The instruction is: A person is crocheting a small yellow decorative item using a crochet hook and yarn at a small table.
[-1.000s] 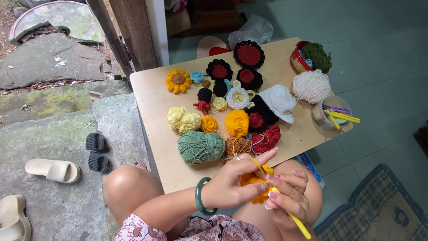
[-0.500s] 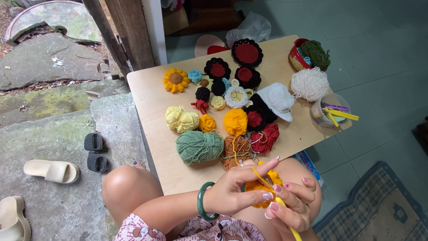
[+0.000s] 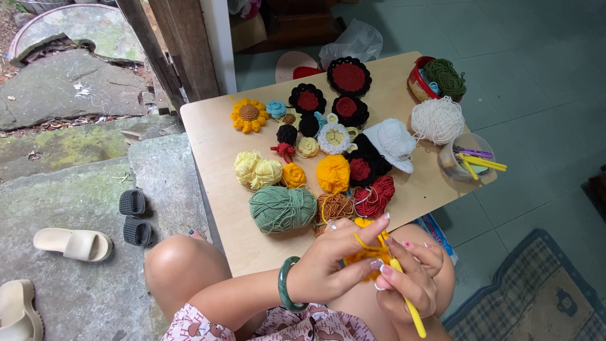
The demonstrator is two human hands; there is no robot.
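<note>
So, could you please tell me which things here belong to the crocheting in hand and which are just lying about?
In use:
- left hand holding the small orange crocheted piece
- right hand gripping the yellow plastic crochet hook

Lying about:
- green yarn ball
- white yarn ball
- crocheted sunflower
- clear cup of hooks
- beige slipper

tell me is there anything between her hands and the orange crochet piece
Nothing visible. The left hand pinches the orange piece directly, and the right hand works the yellow hook into it. The yarn balls sit apart on the table beyond.
</note>
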